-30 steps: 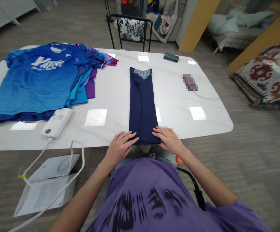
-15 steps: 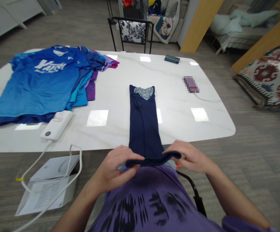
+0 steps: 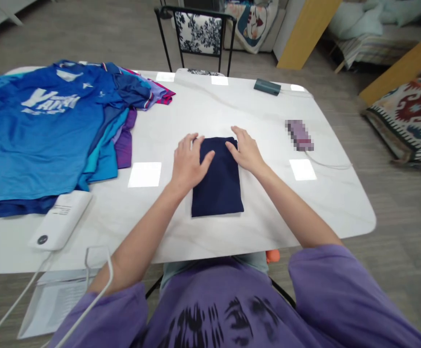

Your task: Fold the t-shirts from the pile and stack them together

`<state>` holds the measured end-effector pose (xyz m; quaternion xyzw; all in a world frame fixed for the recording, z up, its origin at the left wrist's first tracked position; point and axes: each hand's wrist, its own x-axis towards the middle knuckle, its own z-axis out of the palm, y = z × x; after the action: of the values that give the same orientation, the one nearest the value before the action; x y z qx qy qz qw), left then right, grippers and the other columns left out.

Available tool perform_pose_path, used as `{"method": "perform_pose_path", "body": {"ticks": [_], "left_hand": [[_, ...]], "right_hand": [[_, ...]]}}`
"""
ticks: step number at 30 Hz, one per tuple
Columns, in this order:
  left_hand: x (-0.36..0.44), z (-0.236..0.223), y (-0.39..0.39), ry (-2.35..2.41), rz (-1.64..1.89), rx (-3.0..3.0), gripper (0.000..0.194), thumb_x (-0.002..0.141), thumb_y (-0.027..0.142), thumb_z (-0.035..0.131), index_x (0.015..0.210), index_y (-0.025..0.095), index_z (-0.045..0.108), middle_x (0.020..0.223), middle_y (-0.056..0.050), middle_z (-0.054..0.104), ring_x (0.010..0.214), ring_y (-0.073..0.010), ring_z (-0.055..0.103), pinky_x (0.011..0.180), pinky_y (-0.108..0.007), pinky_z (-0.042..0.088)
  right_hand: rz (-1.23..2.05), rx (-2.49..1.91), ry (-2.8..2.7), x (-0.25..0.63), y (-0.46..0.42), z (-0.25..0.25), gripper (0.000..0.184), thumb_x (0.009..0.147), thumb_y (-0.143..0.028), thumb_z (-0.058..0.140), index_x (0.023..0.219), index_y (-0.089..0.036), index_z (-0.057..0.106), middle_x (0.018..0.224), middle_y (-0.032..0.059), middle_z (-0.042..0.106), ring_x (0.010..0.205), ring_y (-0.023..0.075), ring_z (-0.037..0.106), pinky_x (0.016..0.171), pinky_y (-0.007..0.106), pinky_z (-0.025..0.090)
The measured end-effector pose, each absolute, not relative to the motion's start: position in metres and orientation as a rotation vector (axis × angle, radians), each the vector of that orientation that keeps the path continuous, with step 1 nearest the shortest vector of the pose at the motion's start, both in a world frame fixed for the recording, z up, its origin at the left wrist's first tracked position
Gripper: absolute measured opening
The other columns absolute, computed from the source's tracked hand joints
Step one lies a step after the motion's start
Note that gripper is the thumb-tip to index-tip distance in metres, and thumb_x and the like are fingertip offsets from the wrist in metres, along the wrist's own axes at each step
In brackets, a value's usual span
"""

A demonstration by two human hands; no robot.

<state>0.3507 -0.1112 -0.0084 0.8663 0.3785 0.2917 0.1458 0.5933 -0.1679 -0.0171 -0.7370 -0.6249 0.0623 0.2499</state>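
A navy shirt (image 3: pixel 218 186) lies on the white table (image 3: pixel 268 208), folded into a compact rectangle. My left hand (image 3: pixel 189 162) rests at its upper left edge, fingers apart and thumb over the cloth. At the upper right corner is my right hand (image 3: pixel 245 149), its fingers also spread and the thumb at the fabric's edge. Neither hand grips the cloth. The heart-shaped print is out of sight inside the fold.
Blue and purple jerseys (image 3: pixel 43 140) lie spread in a pile at the left. Beside them is a white power bank (image 3: pixel 61 220) with a cable. A dark case (image 3: pixel 267 87) and a blurred phone-like object (image 3: pixel 299 135) lie at the right. A chair (image 3: pixel 198 36) stands across the table.
The long navy strip has been folded over into a short rectangle on the table. Both hands have moved forward from the table's near edge and let go of the hem.
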Motion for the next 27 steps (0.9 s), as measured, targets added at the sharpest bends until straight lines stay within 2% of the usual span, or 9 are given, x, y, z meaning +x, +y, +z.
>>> {"method": "perform_pose_path", "body": {"ticks": [4,8,10,12,14,16,18,21,27], "left_hand": [[0.337,-0.038,-0.186,0.857,0.548,2.701,0.071,0.115,0.058,0.053,0.175,0.02,0.045,0.187,-0.016,0.036,0.179,-0.037,0.024,0.145,-0.061,0.024],[0.331,-0.062,-0.214,0.817,0.432,2.736,0.083,0.113,0.062,0.055,0.181,0.019,0.035,0.191,-0.017,0.028,0.179,-0.0381,0.022,0.147,-0.063,0.018],[0.331,-0.063,-0.216,0.825,0.436,2.755,0.085,0.112,0.061,0.057,0.182,0.018,0.033,0.19,-0.018,0.028,0.179,-0.0397,0.023,0.146,-0.066,0.018],[0.327,-0.055,-0.222,0.866,0.471,2.774,0.086,0.11,0.062,0.061,0.179,0.017,0.038,0.186,-0.022,0.035,0.175,-0.0432,0.029,0.143,-0.068,0.022],[0.32,-0.044,-0.235,0.857,0.475,2.79,0.079,0.108,0.063,0.065,0.17,0.016,0.052,0.174,-0.025,0.05,0.164,-0.0455,0.045,0.135,-0.066,0.034],[0.31,-0.036,-0.251,0.757,0.414,2.816,0.064,0.108,0.059,0.067,0.157,0.018,0.065,0.156,-0.022,0.065,0.144,-0.0424,0.06,0.12,-0.06,0.047],[0.3,-0.036,-0.262,0.645,0.359,2.852,0.046,0.11,0.048,0.065,0.147,0.02,0.072,0.141,-0.018,0.073,0.127,-0.0373,0.068,0.106,-0.055,0.053],[0.294,-0.046,-0.264,0.587,0.403,2.924,0.031,0.111,0.033,0.06,0.135,0.022,0.078,0.127,-0.013,0.079,0.112,-0.0333,0.071,0.096,-0.052,0.053],[0.336,-0.057,-0.271,0.386,0.479,3.01,0.022,0.113,0.025,0.059,0.115,0.024,0.081,0.104,-0.008,0.081,0.095,-0.0286,0.071,0.081,-0.045,0.047]], "right_hand": [[0.271,-1.983,-1.911,0.571,-0.193,-0.043,0.07,0.12,-0.055,0.038,0.182,-0.021,0.039,0.19,0.0119,0.029,0.179,0.032,0.024,0.147,0.059,0.018],[0.336,-2.012,-1.963,0.56,-0.206,-0.062,0.073,0.119,-0.051,0.038,0.183,-0.016,0.036,0.192,0.0129,0.022,0.181,0.0321,0.016,0.148,0.06,0.009],[0.316,-2.02,-1.931,0.56,-0.206,-0.065,0.071,0.119,-0.05,0.037,0.181,-0.017,0.037,0.191,0.0131,0.025,0.18,0.0322,0.019,0.148,0.062,0.009],[0.243,-2.089,-1.773,0.564,-0.205,-0.062,0.07,0.118,-0.052,0.04,0.177,-0.015,0.043,0.186,0.0183,0.035,0.175,0.0367,0.03,0.145,0.065,0.019],[0.169,-2.212,-1.528,0.57,-0.203,-0.056,0.072,0.115,-0.058,0.047,0.168,-0.01,0.05,0.176,0.0263,0.046,0.164,0.0433,0.046,0.137,0.066,0.037],[0.206,-2.337,-1.372,0.579,-0.2,-0.048,0.075,0.111,-0.066,0.053,0.158,-0.008,0.058,0.162,0.0301,0.058,0.148,0.0462,0.061,0.124,0.065,0.051],[0.34,-2.419,-1.385,0.585,-0.196,-0.042,0.07,0.109,-0.07,0.056,0.146,-0.012,0.066,0.15,0.027,0.067,0.134,0.0443,0.07,0.115,0.061,0.058],[0.503,-2.416,-1.525,0.589,-0.19,-0.036,0.054,0.108,-0.066,0.057,0.131,-0.019,0.073,0.14,0.0184,0.076,0.128,0.04,0.074,0.109,0.055,0.063],[0.545,-2.322,-1.562,0.615,-0.208,-0.038,0.049,0.11,-0.058,0.056,0.139,-0.02,0.067,0.145,0.0141,0.075,0.13,0.0344,0.074,0.108,0.048,0.063]]}}
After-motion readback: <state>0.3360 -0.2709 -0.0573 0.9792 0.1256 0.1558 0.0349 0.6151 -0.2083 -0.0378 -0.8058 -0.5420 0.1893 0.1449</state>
